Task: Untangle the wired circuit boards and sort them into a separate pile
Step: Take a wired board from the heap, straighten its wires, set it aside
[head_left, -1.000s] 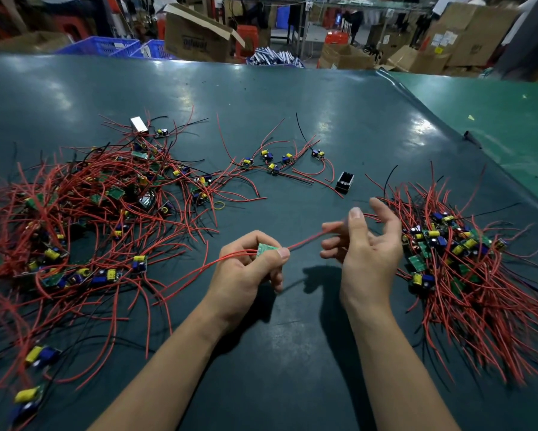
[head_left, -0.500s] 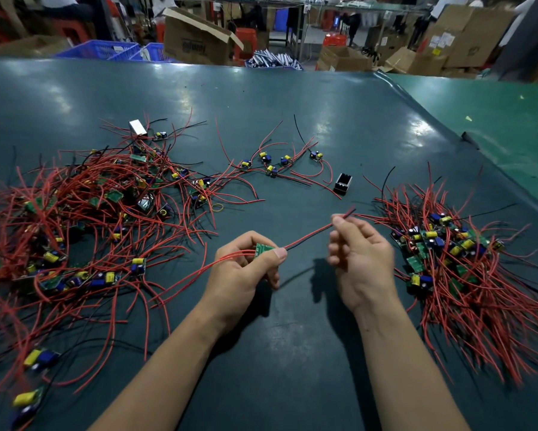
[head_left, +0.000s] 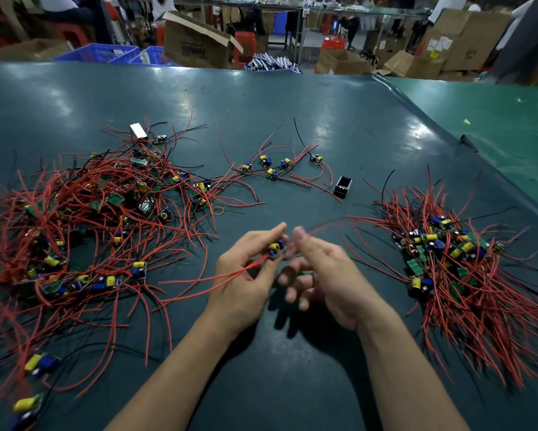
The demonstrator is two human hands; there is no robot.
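While we pinch one circuit board point(head_left: 275, 246) in our left hand point(head_left: 246, 275), its red wires point(head_left: 218, 279) trail free toward us. Our right hand point(head_left: 326, 275) blurs beside the board; its fingers' grip cannot be told. Right of the board lies the sorted pile point(head_left: 447, 262), left the tangled heap point(head_left: 99, 219) on the table point(head_left: 292, 368).

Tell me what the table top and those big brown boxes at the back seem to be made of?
The table top looks like a dark green rubber or vinyl sheet: smooth, slightly glossy, throwing soft lamp glare, with its right edge curling up. The brown boxes look like plain matte corrugated cardboard, judging by their folded open flaps and printed markings.
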